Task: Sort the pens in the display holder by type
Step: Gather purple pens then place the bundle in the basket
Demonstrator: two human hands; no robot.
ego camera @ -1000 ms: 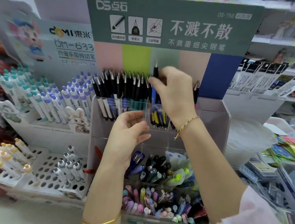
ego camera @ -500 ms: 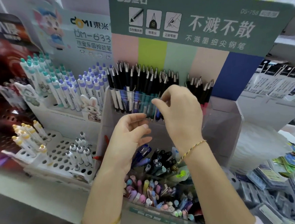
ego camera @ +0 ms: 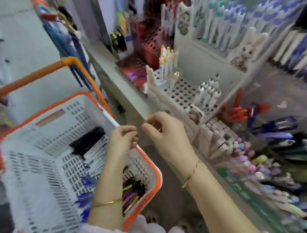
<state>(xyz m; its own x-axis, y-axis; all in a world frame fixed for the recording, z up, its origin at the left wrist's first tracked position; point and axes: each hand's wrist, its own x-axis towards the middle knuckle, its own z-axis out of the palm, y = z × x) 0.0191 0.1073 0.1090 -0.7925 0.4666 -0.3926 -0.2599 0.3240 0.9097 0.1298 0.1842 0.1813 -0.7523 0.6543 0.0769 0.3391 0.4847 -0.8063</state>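
The view is blurred and tilted. My left hand and my right hand hover close together, fingertips almost meeting, over the far corner of a white basket with an orange rim. Both hands have curled fingers with thumbs near the fingertips. The blur hides whether anything thin is pinched between them. In the basket lie black pens, blue pens and purple and yellow pens. The clear display holder stands to the right, crowded with mixed pens.
A white perforated stand with several white pens sits on the shelf behind my hands. Red pens lie beside it. Taller pen displays fill the back. The basket's orange handle rises at left above grey floor.
The view has swung left and down from the pen display to the basket. Both hands came away from the upper row of pens and now meet above the basket's corner.
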